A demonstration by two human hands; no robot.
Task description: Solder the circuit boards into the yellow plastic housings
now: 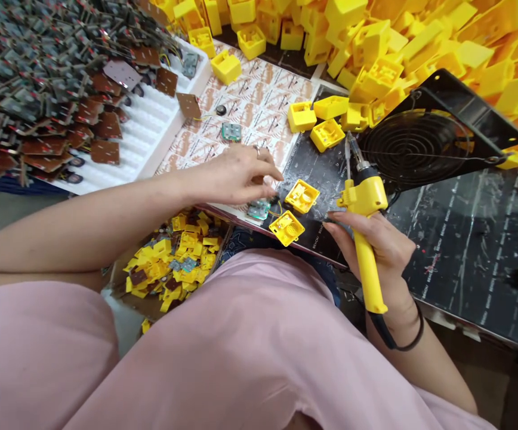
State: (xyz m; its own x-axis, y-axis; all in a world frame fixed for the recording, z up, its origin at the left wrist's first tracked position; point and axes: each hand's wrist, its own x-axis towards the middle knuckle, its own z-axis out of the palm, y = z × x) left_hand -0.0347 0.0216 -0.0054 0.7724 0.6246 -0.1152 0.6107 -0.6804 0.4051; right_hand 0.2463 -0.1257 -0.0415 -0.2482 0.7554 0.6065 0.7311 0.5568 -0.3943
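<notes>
Left hand [241, 173], centre of the frame: palm down, fingers loosely curled over a small green circuit board with grey blocks [258, 209] at the tabletop's [460, 269] near edge. Fingertips hover close to a dark part beside the board; whether they pinch it cannot be told.

Right hand [388, 245], right of centre: wrapped around the handle of a yellow plastic pistol-shaped tool with a metal tip [369, 275]. Tip points to the top of the frame, away from the body, presumably to hold the working end clear of skin and clothing. Thumb and forefinger extend past the handle, perhaps free for small parts.

Two square open yellow plastic boxes, the farther [302, 196] and the nearer [287, 228], lie between the hands, hollow sides up; likely so that their insides can be reached.

A black square fan with a wire grille [420, 140] leans near the tip, possibly for airflow. Upper right: a heap of yellow plastic boxes [420, 54]. Upper left: a ribbed white foam tray [147, 140] bearing piled boards, apparently set within the left arm's reach.
</notes>
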